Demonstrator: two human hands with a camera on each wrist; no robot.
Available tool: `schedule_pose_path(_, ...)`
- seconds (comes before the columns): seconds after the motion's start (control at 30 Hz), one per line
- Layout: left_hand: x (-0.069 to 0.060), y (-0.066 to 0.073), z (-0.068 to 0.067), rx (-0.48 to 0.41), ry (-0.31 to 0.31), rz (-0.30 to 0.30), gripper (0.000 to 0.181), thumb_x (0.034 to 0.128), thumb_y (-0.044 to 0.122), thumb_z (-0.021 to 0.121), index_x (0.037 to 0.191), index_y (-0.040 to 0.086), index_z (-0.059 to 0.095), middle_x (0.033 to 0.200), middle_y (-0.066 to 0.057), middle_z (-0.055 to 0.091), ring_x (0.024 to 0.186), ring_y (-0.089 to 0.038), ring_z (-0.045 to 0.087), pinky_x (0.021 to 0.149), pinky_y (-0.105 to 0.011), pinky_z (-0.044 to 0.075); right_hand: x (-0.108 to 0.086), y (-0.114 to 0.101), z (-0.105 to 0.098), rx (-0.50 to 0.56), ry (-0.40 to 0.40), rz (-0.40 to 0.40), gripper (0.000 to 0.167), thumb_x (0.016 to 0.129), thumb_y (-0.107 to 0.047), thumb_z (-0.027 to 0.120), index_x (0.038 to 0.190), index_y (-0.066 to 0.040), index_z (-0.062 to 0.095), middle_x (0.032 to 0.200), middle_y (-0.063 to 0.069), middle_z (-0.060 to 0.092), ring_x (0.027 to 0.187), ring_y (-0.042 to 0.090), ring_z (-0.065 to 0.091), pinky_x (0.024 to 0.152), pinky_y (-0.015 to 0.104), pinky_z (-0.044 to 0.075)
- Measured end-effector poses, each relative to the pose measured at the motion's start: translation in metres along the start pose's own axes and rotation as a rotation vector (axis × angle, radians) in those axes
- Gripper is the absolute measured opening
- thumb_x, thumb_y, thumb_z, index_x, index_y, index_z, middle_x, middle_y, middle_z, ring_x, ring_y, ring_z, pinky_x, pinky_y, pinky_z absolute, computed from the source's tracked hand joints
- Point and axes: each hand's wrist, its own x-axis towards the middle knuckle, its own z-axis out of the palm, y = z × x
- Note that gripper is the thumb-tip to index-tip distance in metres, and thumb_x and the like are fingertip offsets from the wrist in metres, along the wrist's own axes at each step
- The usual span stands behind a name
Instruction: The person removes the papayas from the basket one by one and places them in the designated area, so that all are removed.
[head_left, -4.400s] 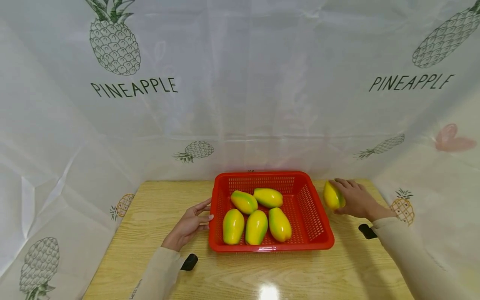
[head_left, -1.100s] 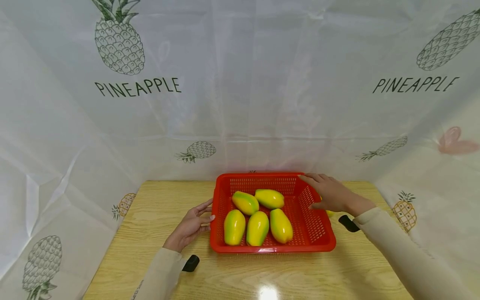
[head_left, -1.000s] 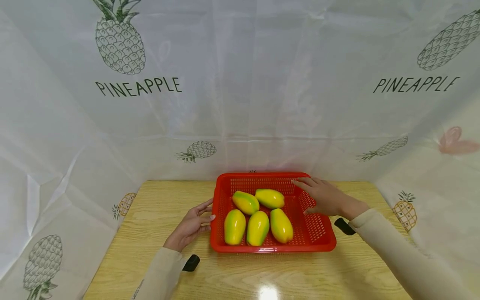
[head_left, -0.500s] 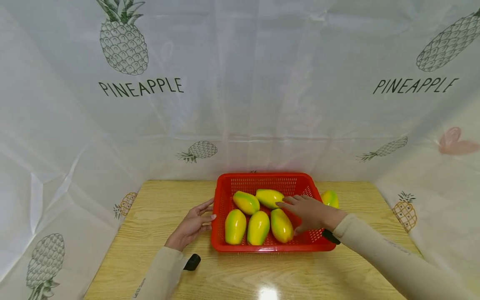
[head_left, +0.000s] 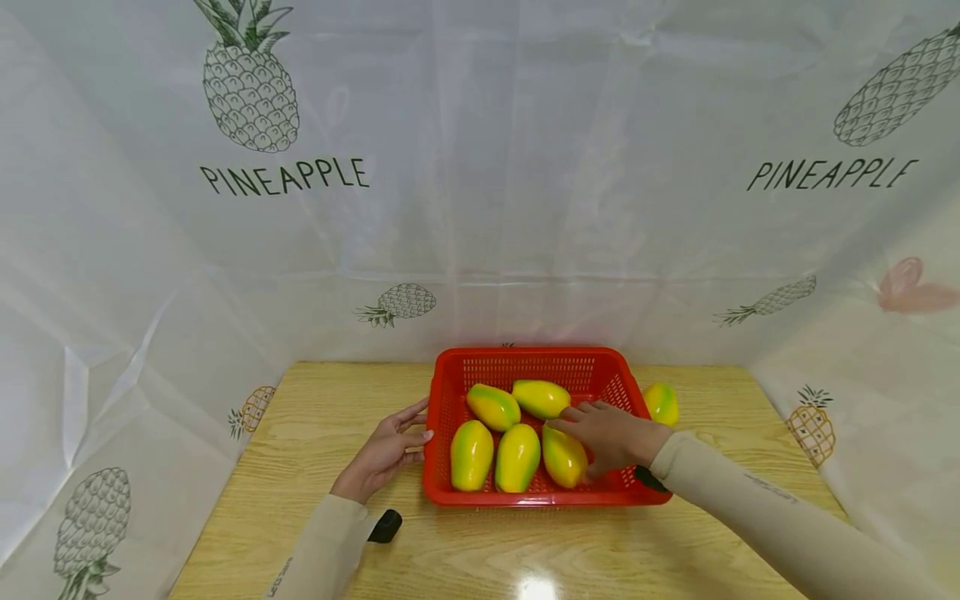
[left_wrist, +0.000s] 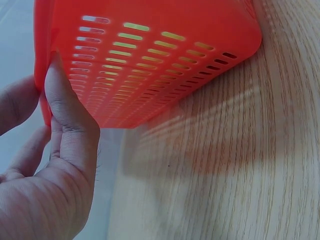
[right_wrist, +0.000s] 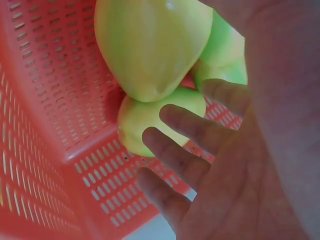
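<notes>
The fingers [right_wrist: 175, 152] of my right hand [head_left: 611, 433] were straight and spread apart, reaching over the right part of the basket. Under them lay the near-right papaya [head_left: 564, 462]; I could not tell whether any finger pressed on it, but nothing was clamped. Its skin looked smooth and glossy, so a grip on only one side would likely have let it roll away. My fingertips also came close to the far-right papaya [head_left: 538, 400], just beyond, and closing carelessly might have nudged that one instead.

At the left, my left hand [head_left: 386, 450] pinched the rim of the red basket [head_left: 547, 500], thumb above and fingers below. Had that hold slackened, a bump from my right wrist against the right wall could have slid the basket across the tabletop [head_left: 300, 450]. The near-middle papaya [head_left: 517, 458], near-left papaya [head_left: 471, 456] and far-left papaya [head_left: 491, 407] lay close together, ready, I judged, to knock one another if jostled. Outside, another papaya [head_left: 662, 403] sat just beyond the right wall, where my forearm or a shifting basket might have set it rolling.
</notes>
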Motion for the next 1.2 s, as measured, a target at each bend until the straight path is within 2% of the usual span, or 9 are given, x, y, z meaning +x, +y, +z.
schedule_pose_path(0.37, -0.001, -0.001, 0.0, -0.004, -0.01, -0.001, 0.068, 0.1039, -0.002, 0.061, 0.166, 0.009, 0.035, 0.146, -0.02, 0.047, 0.091, -0.013, 0.062, 0.073, -0.024, 0.058, 0.011, -0.007, 0.006, -0.059, -0.079, 0.057, 0.091, 0.078, -0.039, 0.096, 0.153, -0.012, 0.051, 0.147, 0.012, 0.054, 0.139, 0.038, 0.052, 0.119, 0.058, 0.039)
schedule_pose_path(0.9, 0.0, 0.0, 0.001, -0.006, -0.007, -0.007, 0.069, 0.104, -0.002, 0.061, 0.166, 0.009, 0.034, 0.148, -0.023, 0.045, 0.091, -0.013, 0.062, 0.074, -0.024, 0.058, 0.02, -0.008, 0.014, -0.157, -0.058, 0.02, 0.09, 0.075, -0.035, 0.098, 0.147, -0.016, 0.048, 0.143, 0.007, 0.054, 0.136, 0.033, 0.054, 0.115, 0.052, 0.046)
schedule_pose_path(1.07, 0.0, 0.0, 0.0, -0.01, -0.011, -0.006, 0.069, 0.104, -0.002, 0.061, 0.166, 0.009, 0.034, 0.148, -0.023, 0.045, 0.091, -0.013, 0.062, 0.073, -0.023, 0.058, 0.019, -0.008, 0.014, -0.16, -0.056, 0.002, 0.088, 0.076, -0.033, 0.098, 0.146, -0.015, 0.047, 0.144, 0.007, 0.054, 0.135, 0.033, 0.055, 0.115, 0.051, 0.046)
schedule_pose_path(1.2, 0.0, -0.001, -0.001, -0.013, -0.016, -0.005, 0.069, 0.104, -0.002, 0.061, 0.166, 0.008, 0.033, 0.148, -0.023, 0.045, 0.09, -0.013, 0.062, 0.073, -0.024, 0.058, 0.016, -0.005, 0.01, -0.118, -0.041, -0.007, 0.089, 0.077, -0.033, 0.096, 0.149, -0.015, 0.048, 0.146, 0.007, 0.052, 0.138, 0.034, 0.051, 0.118, 0.053, 0.042)
